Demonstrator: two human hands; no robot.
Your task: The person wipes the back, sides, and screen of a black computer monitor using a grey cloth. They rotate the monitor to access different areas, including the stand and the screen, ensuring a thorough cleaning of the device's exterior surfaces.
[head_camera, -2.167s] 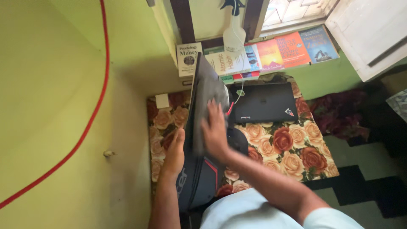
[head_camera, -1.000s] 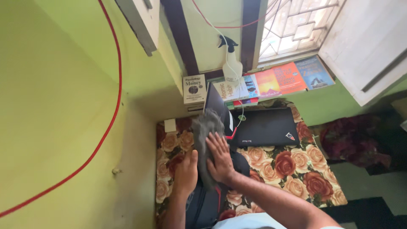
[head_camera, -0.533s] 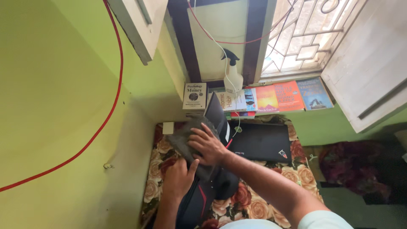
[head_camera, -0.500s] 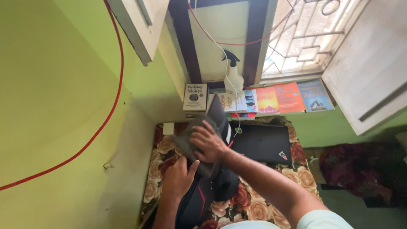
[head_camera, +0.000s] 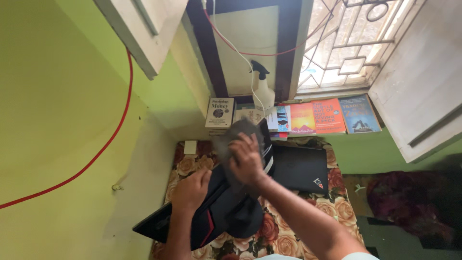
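L hand [head_camera: 191,190] clamps the black laptop [head_camera: 211,214] w/ lid propped up so it stays put, R hand [head_camera: 246,161], fingers spread, presses grey cloth [head_camera: 236,137] flat on lid.

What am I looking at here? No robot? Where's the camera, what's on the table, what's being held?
No machine: one person works with bare hands, and the single camera sits on that person's head, looking down.

The left hand grips the edge of a black laptop with red trim, which is tilted up off the table. The right hand presses a grey cloth against the raised part of that laptop.

The table is covered with a rose-patterned cloth. A second, closed black laptop lies flat on it, and a small white square object lies near the wall. Behind, on the window ledge, a row of books lies and a white spray bottle stands.
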